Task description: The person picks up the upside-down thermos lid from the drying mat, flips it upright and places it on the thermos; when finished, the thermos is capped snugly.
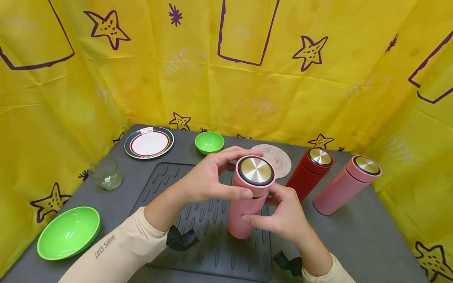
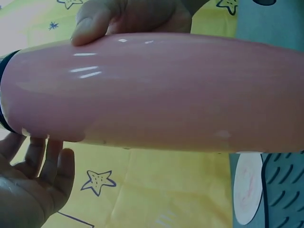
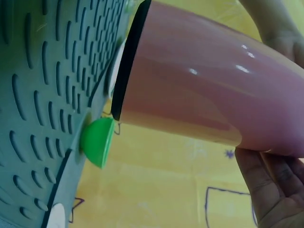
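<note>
A pink flask [image 1: 242, 222] with a steel-topped lid [image 1: 255, 170] is held over the dark ribbed mat [image 1: 212, 251], leaning slightly. My left hand [image 1: 244, 173] grips the lid, thumb in front and fingers curled over the far side. My right hand [image 1: 263, 208] grips the body below the lid. In the left wrist view the flask [image 2: 156, 90] fills the frame, with the left hand [image 2: 33, 180] at its black seam. The right wrist view shows the flask's base end [image 3: 204, 90], the right hand [image 3: 270, 185] and the mat [image 3: 42, 95].
A red flask [image 1: 311, 173] and a second pink flask [image 1: 345, 184] stand at the right. Behind are a white disc [image 1: 279, 159], a small green bowl [image 1: 209, 141] and a rimmed plate [image 1: 149, 142]. A glass [image 1: 106, 174] and a large green bowl [image 1: 69, 232] sit left. Yellow cloth walls the table.
</note>
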`<action>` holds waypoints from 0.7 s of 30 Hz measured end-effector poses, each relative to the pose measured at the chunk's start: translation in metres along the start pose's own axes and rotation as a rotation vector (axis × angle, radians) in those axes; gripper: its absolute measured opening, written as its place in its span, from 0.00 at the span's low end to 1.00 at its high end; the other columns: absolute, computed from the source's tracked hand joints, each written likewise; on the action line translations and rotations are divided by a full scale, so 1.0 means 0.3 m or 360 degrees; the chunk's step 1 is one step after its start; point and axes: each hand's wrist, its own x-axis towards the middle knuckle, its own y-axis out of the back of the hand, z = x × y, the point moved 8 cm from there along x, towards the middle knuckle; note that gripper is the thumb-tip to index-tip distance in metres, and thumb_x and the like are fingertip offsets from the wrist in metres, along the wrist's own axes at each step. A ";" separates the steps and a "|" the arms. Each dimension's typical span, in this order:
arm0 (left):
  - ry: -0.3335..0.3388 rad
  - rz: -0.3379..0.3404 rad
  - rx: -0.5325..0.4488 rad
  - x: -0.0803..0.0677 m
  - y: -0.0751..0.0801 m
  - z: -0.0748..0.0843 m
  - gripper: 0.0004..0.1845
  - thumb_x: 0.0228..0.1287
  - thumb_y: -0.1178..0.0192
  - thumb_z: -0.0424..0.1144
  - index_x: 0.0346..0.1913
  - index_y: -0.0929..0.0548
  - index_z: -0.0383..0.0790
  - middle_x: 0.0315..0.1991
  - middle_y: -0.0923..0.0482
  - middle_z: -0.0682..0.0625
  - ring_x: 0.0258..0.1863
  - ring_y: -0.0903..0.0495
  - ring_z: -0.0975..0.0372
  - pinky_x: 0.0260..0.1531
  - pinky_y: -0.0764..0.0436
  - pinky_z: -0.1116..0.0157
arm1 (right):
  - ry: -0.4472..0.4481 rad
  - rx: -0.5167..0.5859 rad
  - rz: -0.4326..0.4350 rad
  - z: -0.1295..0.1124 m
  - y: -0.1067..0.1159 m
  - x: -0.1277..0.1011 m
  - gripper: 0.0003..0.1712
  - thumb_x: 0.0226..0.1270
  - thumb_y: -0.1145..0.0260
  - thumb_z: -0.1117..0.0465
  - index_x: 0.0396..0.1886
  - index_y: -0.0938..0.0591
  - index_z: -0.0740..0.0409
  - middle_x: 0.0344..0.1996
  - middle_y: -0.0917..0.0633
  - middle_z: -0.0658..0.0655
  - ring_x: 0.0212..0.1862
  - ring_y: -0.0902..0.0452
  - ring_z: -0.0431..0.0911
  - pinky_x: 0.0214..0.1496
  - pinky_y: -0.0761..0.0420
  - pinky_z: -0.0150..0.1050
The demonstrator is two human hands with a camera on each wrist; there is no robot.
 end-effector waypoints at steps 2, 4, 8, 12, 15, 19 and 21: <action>0.0018 0.0018 0.0034 0.002 -0.002 -0.001 0.37 0.54 0.27 0.50 0.66 0.26 0.41 0.57 0.24 0.51 0.55 0.26 0.57 0.53 0.25 0.55 | 0.0012 -0.0030 0.0015 -0.001 0.004 -0.001 0.31 0.43 0.19 0.67 0.51 0.18 0.53 0.43 0.14 0.52 0.41 0.16 0.48 0.39 0.15 0.45; 0.0032 0.0060 0.0076 0.004 -0.002 -0.002 0.37 0.51 0.25 0.50 0.65 0.25 0.43 0.56 0.24 0.53 0.54 0.26 0.58 0.52 0.25 0.56 | 0.0021 -0.0047 0.0025 -0.002 0.006 -0.002 0.31 0.42 0.19 0.66 0.50 0.18 0.53 0.43 0.14 0.52 0.40 0.16 0.48 0.38 0.15 0.45; 0.0036 0.0151 0.0135 0.006 0.001 -0.004 0.36 0.50 0.24 0.49 0.63 0.23 0.46 0.54 0.23 0.55 0.52 0.25 0.59 0.51 0.24 0.56 | 0.0022 -0.0038 0.0033 -0.003 0.009 -0.001 0.30 0.43 0.20 0.67 0.49 0.18 0.53 0.41 0.14 0.52 0.40 0.16 0.48 0.38 0.15 0.45; 0.0026 0.0194 0.0126 0.007 0.002 -0.007 0.36 0.51 0.26 0.55 0.62 0.22 0.45 0.53 0.22 0.55 0.52 0.24 0.59 0.50 0.24 0.55 | 0.0017 -0.0004 0.0032 -0.002 0.009 0.000 0.29 0.43 0.20 0.67 0.49 0.18 0.53 0.41 0.14 0.52 0.40 0.16 0.48 0.39 0.15 0.45; 0.0013 0.0189 0.0102 0.009 0.000 -0.007 0.38 0.51 0.27 0.58 0.63 0.22 0.44 0.54 0.21 0.54 0.51 0.24 0.58 0.50 0.24 0.55 | 0.0027 0.0015 0.0024 -0.001 0.009 -0.001 0.29 0.43 0.20 0.68 0.49 0.18 0.54 0.41 0.14 0.53 0.40 0.16 0.48 0.39 0.15 0.45; -0.0015 0.0151 0.0048 0.014 -0.004 -0.005 0.38 0.52 0.27 0.55 0.64 0.23 0.41 0.55 0.22 0.52 0.53 0.24 0.56 0.52 0.25 0.54 | 0.0043 0.0039 0.0012 0.000 0.011 -0.001 0.29 0.42 0.21 0.68 0.49 0.18 0.55 0.41 0.14 0.54 0.39 0.16 0.48 0.38 0.15 0.45; -0.0018 0.0122 0.0008 0.015 -0.008 -0.008 0.38 0.53 0.27 0.53 0.65 0.24 0.40 0.56 0.22 0.51 0.54 0.24 0.56 0.54 0.26 0.54 | 0.0040 0.0058 0.0003 0.002 0.013 -0.001 0.29 0.42 0.21 0.69 0.49 0.18 0.55 0.41 0.14 0.54 0.39 0.16 0.48 0.38 0.15 0.45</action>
